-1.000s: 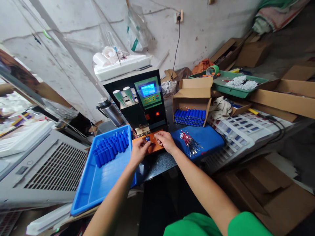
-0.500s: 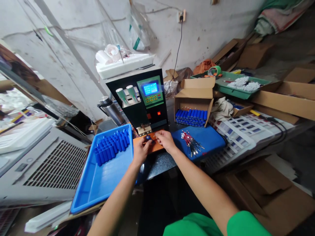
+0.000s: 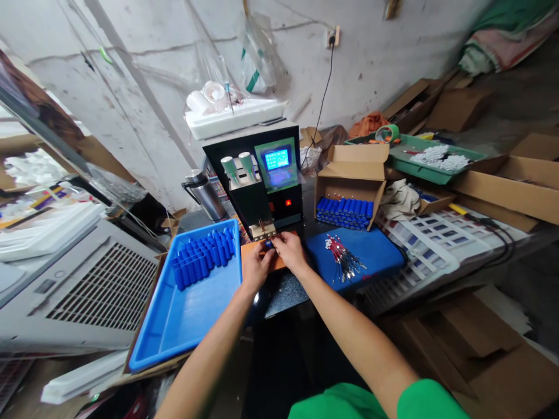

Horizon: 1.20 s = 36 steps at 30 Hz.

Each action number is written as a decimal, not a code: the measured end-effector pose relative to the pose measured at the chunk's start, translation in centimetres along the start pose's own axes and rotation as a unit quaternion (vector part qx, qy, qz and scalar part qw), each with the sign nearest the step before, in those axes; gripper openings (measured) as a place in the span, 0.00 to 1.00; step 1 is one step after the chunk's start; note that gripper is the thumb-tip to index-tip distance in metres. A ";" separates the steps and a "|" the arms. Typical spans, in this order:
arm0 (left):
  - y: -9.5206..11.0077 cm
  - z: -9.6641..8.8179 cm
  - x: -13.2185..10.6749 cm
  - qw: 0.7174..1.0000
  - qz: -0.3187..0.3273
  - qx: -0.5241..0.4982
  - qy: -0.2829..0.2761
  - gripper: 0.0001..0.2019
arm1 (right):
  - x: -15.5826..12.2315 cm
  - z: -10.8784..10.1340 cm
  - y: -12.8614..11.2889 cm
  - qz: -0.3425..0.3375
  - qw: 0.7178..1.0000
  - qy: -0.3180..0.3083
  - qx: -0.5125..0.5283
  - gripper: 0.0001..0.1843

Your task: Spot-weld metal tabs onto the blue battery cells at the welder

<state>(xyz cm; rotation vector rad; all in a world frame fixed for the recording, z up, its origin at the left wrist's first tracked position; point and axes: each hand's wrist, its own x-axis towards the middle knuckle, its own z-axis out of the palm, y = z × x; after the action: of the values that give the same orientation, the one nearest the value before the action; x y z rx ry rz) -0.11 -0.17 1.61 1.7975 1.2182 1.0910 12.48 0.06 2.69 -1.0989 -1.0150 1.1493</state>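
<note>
My left hand and my right hand meet over an orange plate at the foot of a black spot-welding machine. Together they pinch a small blue battery cell right under the machine's welding pins. Both hands are closed around the cell, which is mostly hidden by the fingers. A blue tray to the left holds several blue cells lying in rows. On a blue pad to the right lies a bundle of red and black wires.
An open cardboard box with more blue cells stands behind the pad. A steel flask stands left of the machine, foam trays on top. A green tray, cardboard boxes and a grey grille unit surround the bench.
Both hands have closed in tighter on the cell and pushed it up under the welding pins. The head camera has shifted, so everything sits further right in view.
</note>
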 end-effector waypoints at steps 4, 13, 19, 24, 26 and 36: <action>-0.2 0.0 0.0 1.000 -0.007 -0.010 -0.001 0.16 | -0.2 0.2 -0.1 -0.051 0.998 0.035 -0.034 0.15; -0.5 0.2 0.0 0.999 -0.001 -0.033 0.000 0.16 | -0.1 0.5 -0.1 -0.059 0.996 0.050 -0.053 0.15; -0.7 0.2 0.1 0.999 -0.006 -0.050 0.007 0.17 | 0.1 0.6 0.2 -0.068 0.993 0.062 -0.069 0.14; -1.0 0.1 0.3 0.999 0.007 -0.044 -0.003 0.16 | 0.2 0.6 0.4 -0.062 0.994 0.067 -0.066 0.13; -1.1 0.1 0.3 0.999 0.018 -0.037 0.001 0.16 | 0.1 0.7 0.4 -0.063 0.993 0.069 -0.068 0.12; -1.1 0.1 0.1 0.999 0.001 -0.032 -0.001 0.16 | -0.1 0.8 0.5 -0.065 0.994 0.068 -0.058 0.12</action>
<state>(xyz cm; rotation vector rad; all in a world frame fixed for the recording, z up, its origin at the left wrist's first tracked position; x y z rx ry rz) -0.42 0.29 0.61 1.7513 1.1677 1.1167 11.63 0.06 2.34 -1.1693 -1.0401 0.9074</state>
